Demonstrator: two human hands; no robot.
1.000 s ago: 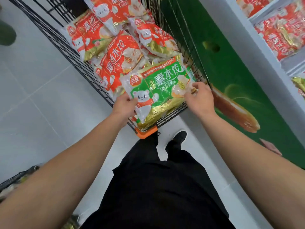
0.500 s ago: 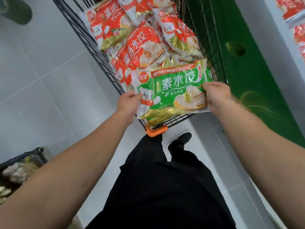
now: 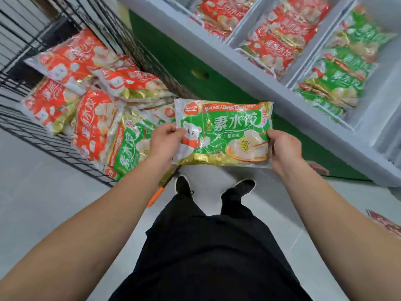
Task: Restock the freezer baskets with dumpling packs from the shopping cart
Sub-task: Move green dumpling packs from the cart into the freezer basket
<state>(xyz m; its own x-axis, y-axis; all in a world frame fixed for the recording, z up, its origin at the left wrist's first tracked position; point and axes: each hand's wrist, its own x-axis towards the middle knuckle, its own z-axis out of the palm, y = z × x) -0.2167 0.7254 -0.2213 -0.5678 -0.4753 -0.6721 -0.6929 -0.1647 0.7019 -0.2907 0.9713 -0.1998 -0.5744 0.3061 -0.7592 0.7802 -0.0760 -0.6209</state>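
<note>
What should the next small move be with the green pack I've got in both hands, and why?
Probably carry the green pack up and right to the freezer basket that holds matching green packs. Left hand and right hand grip its ends, it is out of the cart, and the nearer baskets hold red packs.

We see a grey tiled floor [image 3: 39, 205] underfoot, with two black shoes [image 3: 183, 187] planted on it below black trousers [image 3: 208, 253]. At the far right edge lies a blurred reddish item [image 3: 384, 220] we cannot identify.
</note>
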